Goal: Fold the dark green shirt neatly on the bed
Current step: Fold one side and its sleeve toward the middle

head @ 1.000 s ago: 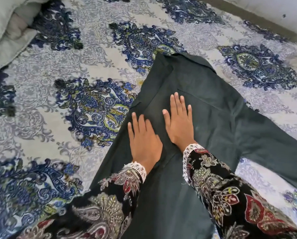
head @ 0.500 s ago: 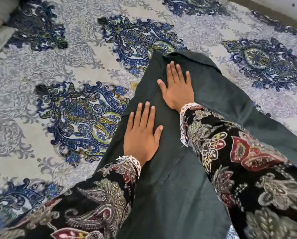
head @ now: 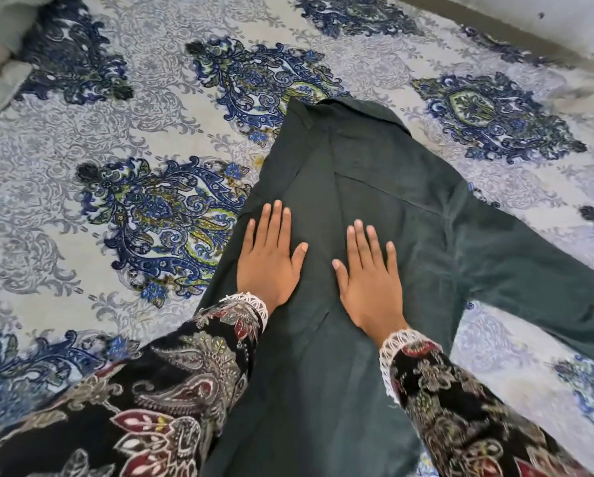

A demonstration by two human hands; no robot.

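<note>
The dark green shirt lies lengthwise on the bed, collar at the far end, its left side already folded in to a straight edge while one sleeve trails out to the right. Both hands lie flat on the cloth with fingers straight, grasping nothing: the left hand near the folded left edge, the right hand just beside it at the middle. The fabric looks soft, light and limp, likely to crease or slide on the patterned sheet, so it wants pressing flat. The loose sleeve seems best pinched near its cuff and shoulder seam and laid inward.
</note>
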